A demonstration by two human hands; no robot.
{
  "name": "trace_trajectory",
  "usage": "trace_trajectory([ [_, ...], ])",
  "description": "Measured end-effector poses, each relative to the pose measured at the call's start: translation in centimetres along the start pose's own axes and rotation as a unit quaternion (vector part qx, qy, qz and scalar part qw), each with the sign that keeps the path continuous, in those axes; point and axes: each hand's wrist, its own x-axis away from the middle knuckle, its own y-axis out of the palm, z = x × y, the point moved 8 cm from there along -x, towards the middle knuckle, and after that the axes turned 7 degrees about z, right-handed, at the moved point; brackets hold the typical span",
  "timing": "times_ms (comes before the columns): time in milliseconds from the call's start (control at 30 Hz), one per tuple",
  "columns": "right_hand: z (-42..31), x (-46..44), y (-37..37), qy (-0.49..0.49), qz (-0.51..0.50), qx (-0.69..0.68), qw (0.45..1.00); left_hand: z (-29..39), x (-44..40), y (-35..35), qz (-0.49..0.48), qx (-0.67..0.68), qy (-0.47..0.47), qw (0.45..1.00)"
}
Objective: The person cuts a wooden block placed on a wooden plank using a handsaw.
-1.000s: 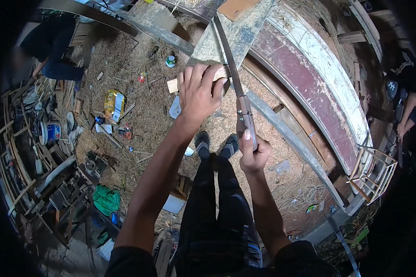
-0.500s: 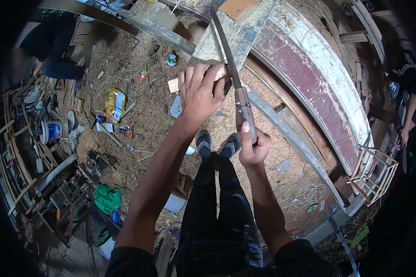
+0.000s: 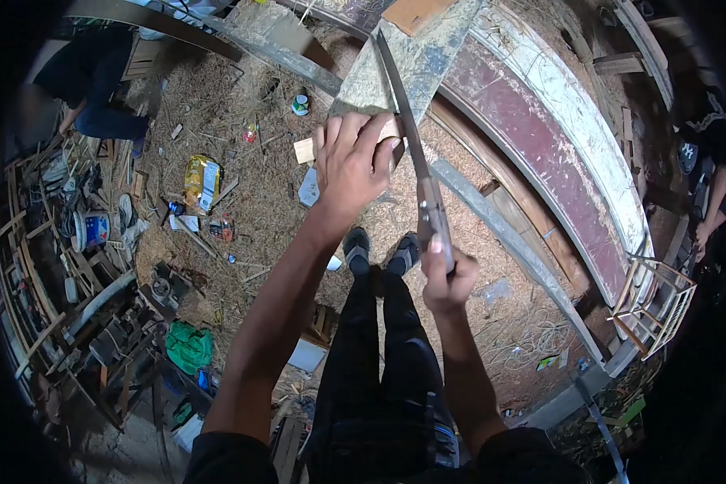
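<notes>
Near the upper centre of the frame, a wood strip [image 3: 304,150] lies at the end of a dusty board [image 3: 427,68], grasped by the left hand [image 3: 353,160]. Against its right end stands a saw [image 3: 416,149], its handle clenched in the right hand [image 3: 447,278]. Wood shavings [image 3: 395,211] litter the floor [image 3: 258,181]; a maroon panel [image 3: 532,125] curves through the upper right. Further left, a yellow packet [image 3: 202,181] and a bucket [image 3: 93,230] bear labels too small to read; at far right, a cap [image 3: 687,159] shows a white emblem.
</notes>
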Motion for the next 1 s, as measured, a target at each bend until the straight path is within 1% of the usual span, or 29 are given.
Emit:
trace_trajectory([
  [33, 0.2, -0.8, 0.5, 0.007, -0.010, -0.017, 1.000, -0.1, -0.2, 0.0, -0.003, 0.001, 0.003, 1.000],
  [133, 0.5, -2.8, 2.5, 0.013, -0.018, -0.008, 1.000, -0.1, 0.0, 0.1, -0.007, 0.000, 0.007, 1.000],
  [167, 0.6, -2.3, 2.1, -0.001, -0.014, 0.021, 1.000, -0.2, 0.0, 0.2, -0.006, -0.005, 0.009, 1.000],
  [233, 1.2, 1.3, -0.5, -0.018, 0.005, 0.027, 0.999, 0.0, 0.2, 0.4, -0.009, -0.002, 0.011, 1.000],
  [300, 1.5, 1.8, -1.5, -0.004, 0.007, 0.007, 1.000, -0.1, 0.1, 0.2, -0.007, 0.002, 0.007, 1.000],
  [367, 2.4, 2.4, -2.4, 0.054, 0.000, -0.031, 0.998, -0.2, 0.1, 0.2, 0.003, -0.001, -0.001, 1.000],
  [400, 2.2, 1.9, -2.3, 0.054, -0.004, -0.028, 0.998, -0.3, -0.1, 0.2, 0.013, -0.007, -0.006, 1.000],
  [467, 1.9, 1.0, -2.3, 0.061, -0.013, -0.017, 0.998, -0.4, 0.1, 0.2, 0.010, -0.013, -0.004, 1.000],
  [500, 1.9, 1.0, -2.5, 0.048, -0.031, 0.000, 0.998, -0.4, 0.2, 0.4, 0.010, -0.014, -0.001, 1.000],
  [600, 1.2, 2.5, -3.6, 0.040, -0.034, 0.083, 0.995, 0.1, 0.5, 0.4, -0.001, -0.002, 0.033, 0.999],
  [633, 0.8, 2.8, -3.3, 0.047, -0.033, 0.059, 0.997, 0.2, 0.5, 0.3, -0.016, -0.001, 0.030, 0.999],
  [733, 0.0, 1.7, -2.1, 0.053, -0.018, -0.002, 0.998, 0.3, 0.3, 0.3, -0.010, 0.001, 0.038, 0.999],
  [767, 0.9, 1.2, -1.4, 0.050, -0.018, -0.008, 0.999, 0.3, 0.3, 0.3, -0.006, 0.001, 0.037, 0.999],
  [867, 0.7, 0.8, -0.1, 0.047, -0.012, 0.004, 0.999, 0.4, 0.3, 0.2, 0.006, 0.000, 0.032, 0.999],
  [900, 1.6, 2.1, -1.3, 0.046, 0.001, 0.014, 0.999, 0.2, 0.5, 0.3, 0.009, 0.000, 0.036, 0.999],
  [1000, 1.1, 4.4, -2.9, 0.025, 0.005, 0.013, 1.000, 0.3, 0.3, 0.3, 0.008, -0.003, 0.039, 0.999],
])
